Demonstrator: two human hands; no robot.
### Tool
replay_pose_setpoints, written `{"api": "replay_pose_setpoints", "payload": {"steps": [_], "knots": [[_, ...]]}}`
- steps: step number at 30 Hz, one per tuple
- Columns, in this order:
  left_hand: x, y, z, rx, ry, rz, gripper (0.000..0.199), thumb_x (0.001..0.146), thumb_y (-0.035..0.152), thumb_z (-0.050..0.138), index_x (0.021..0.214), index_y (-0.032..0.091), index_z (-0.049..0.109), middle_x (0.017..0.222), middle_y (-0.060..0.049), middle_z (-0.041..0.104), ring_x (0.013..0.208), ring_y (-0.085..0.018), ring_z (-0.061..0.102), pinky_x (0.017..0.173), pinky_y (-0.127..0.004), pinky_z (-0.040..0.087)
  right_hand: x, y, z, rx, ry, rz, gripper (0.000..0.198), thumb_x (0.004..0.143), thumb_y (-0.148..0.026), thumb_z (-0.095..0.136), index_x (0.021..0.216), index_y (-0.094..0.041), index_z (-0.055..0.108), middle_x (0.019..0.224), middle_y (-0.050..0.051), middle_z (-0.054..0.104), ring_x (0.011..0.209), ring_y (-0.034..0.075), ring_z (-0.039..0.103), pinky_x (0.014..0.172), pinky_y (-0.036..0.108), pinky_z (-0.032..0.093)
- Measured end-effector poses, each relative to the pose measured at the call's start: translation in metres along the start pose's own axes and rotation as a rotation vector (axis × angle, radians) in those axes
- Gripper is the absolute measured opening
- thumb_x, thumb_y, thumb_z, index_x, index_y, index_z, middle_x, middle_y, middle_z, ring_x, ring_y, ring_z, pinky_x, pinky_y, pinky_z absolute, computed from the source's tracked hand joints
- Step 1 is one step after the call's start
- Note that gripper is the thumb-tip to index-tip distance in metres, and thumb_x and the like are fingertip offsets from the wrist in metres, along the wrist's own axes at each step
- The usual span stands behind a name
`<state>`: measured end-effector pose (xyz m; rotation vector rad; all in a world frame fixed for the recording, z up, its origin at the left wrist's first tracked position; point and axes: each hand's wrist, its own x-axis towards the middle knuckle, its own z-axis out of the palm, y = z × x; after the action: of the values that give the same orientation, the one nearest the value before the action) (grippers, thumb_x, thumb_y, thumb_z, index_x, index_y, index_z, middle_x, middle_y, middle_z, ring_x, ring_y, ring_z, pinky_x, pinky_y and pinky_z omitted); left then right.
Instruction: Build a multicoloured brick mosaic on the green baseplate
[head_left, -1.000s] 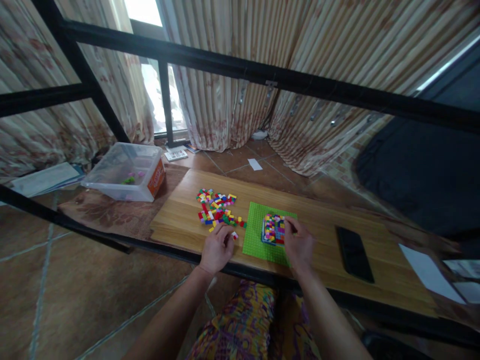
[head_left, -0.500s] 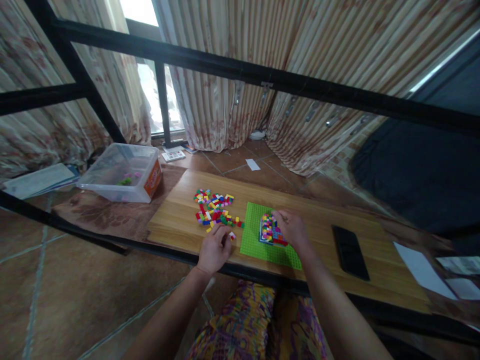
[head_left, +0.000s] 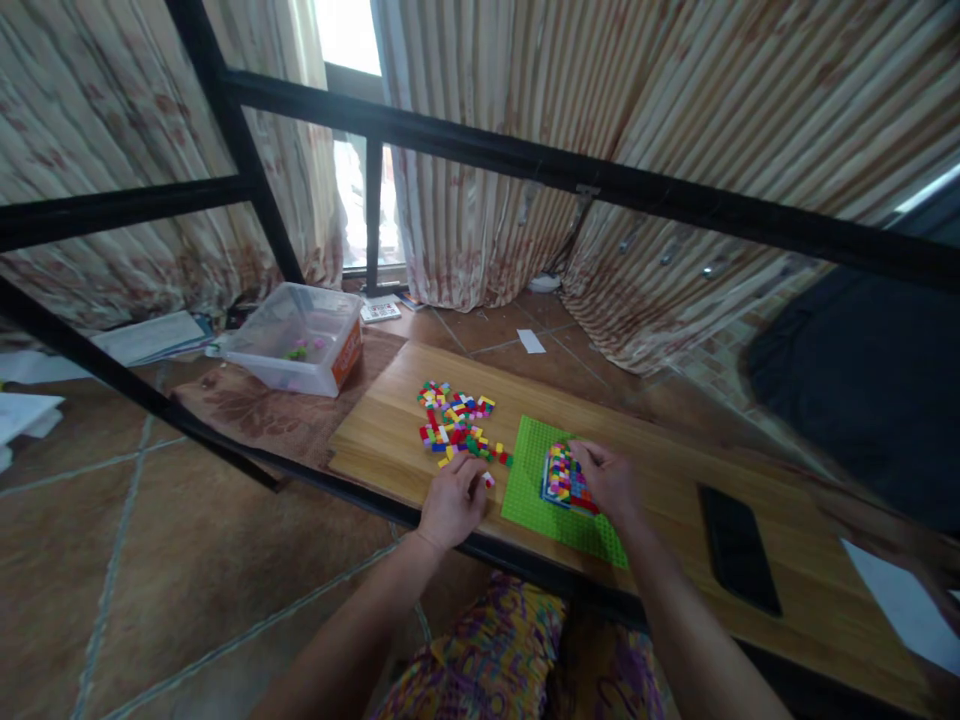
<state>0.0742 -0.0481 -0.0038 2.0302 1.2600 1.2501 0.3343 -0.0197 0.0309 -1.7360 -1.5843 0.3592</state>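
Observation:
On the wooden board, a bright green studded baseplate carries a low block of many-coloured toy bricks. My right hand reaches over the block's right side, thumb and fingers pinched together at its back edge. Whatever is between those fingertips is hidden. Left of the baseplate, my left hand rests by the near side of a loose pile of toy bricks, its fingers curled. A small white and red brick shows right at its fingertips; I cannot tell whether it is gripped or only touched.
A black phone lies on the right part of the wooden board. Beyond its left end, a clear plastic box with a few pieces inside stands on a brown mat. A black metal rail crosses in front of the curtains.
The whole view has shifted, so everything sits further right and slightly lower. My right hand still works at the block's back edge; my left hand stays beside the pile.

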Motion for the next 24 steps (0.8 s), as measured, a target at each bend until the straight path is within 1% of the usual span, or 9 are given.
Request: {"api": "replay_pose_setpoints", "payload": {"steps": [2,4,6,9,12,16,20,24], "knots": [[0.000,0.000,0.000,-0.005,-0.001,0.002,0.022,0.084,0.006,0.049,0.096,0.020,0.061,0.095,-0.007,0.064,0.091,-0.018,0.062,0.081,-0.031,0.053,0.003,-0.008,0.000,-0.109,0.037,-0.081,0.040,0.089,-0.054,0.049,0.089,-0.023,0.076,0.094,0.008,0.076,0.091,0.027,0.069,0.087,0.045,0.051],[-0.001,0.000,0.000,-0.009,-0.010,0.000,0.021,0.085,0.008,0.049,0.096,0.020,0.061,0.096,-0.007,0.063,0.089,-0.018,0.062,0.078,-0.031,0.053,0.006,-0.022,0.004,-0.156,0.056,-0.151,0.036,0.090,-0.049,0.049,0.091,-0.025,0.075,0.097,0.008,0.075,0.094,0.027,0.067,0.092,0.046,0.048],[-0.001,0.000,0.001,-0.014,-0.019,-0.003,0.020,0.086,0.009,0.048,0.096,0.020,0.061,0.097,-0.007,0.063,0.087,-0.017,0.062,0.077,-0.030,0.053,0.011,-0.041,0.014,-0.140,0.013,-0.232,0.032,0.092,-0.043,0.048,0.094,-0.025,0.075,0.097,0.008,0.074,0.095,0.025,0.066,0.093,0.043,0.047],[-0.001,-0.001,0.001,-0.017,-0.030,-0.012,0.020,0.086,0.009,0.048,0.097,0.020,0.062,0.097,-0.007,0.062,0.088,-0.018,0.062,0.077,-0.031,0.052,0.020,-0.068,0.038,-0.122,-0.096,-0.333,0.028,0.092,-0.033,0.049,0.095,-0.022,0.075,0.097,0.009,0.074,0.096,0.024,0.065,0.092,0.040,0.047],[-0.002,-0.001,0.002,-0.018,-0.046,-0.019,0.020,0.086,0.010,0.048,0.097,0.020,0.062,0.095,-0.007,0.062,0.089,-0.018,0.061,0.079,-0.032,0.052,0.032,-0.085,0.065,-0.186,-0.195,-0.354,0.023,0.090,-0.024,0.053,0.094,-0.023,0.076,0.097,0.008,0.074,0.095,0.023,0.065,0.092,0.038,0.046],[-0.002,0.000,0.002,-0.012,-0.050,-0.031,0.016,0.086,0.011,0.049,0.093,0.020,0.061,0.092,-0.006,0.061,0.084,-0.018,0.060,0.073,-0.030,0.051,0.050,-0.094,0.094,-0.292,-0.279,-0.338,0.022,0.089,-0.019,0.057,0.099,-0.021,0.076,0.098,0.009,0.074,0.095,0.023,0.063,0.089,0.036,0.045],[-0.003,0.000,0.004,0.007,-0.042,-0.030,0.017,0.086,0.011,0.049,0.094,0.021,0.060,0.092,-0.006,0.061,0.082,-0.017,0.060,0.071,-0.030,0.050,0.066,-0.097,0.112,-0.312,-0.307,-0.350,0.024,0.086,-0.018,0.061,0.104,-0.023,0.075,0.100,0.008,0.072,0.096,0.023,0.061,0.091,0.035,0.044],[-0.004,-0.002,0.005,0.022,-0.041,-0.029,0.020,0.084,0.009,0.049,0.096,0.021,0.060,0.095,-0.006,0.062,0.085,-0.018,0.061,0.074,-0.030,0.051,0.073,-0.101,0.125,-0.325,-0.336,-0.361,0.021,0.085,-0.019,0.063,0.100,-0.025,0.076,0.099,0.007,0.071,0.097,0.023,0.059,0.091,0.035,0.042]]}}
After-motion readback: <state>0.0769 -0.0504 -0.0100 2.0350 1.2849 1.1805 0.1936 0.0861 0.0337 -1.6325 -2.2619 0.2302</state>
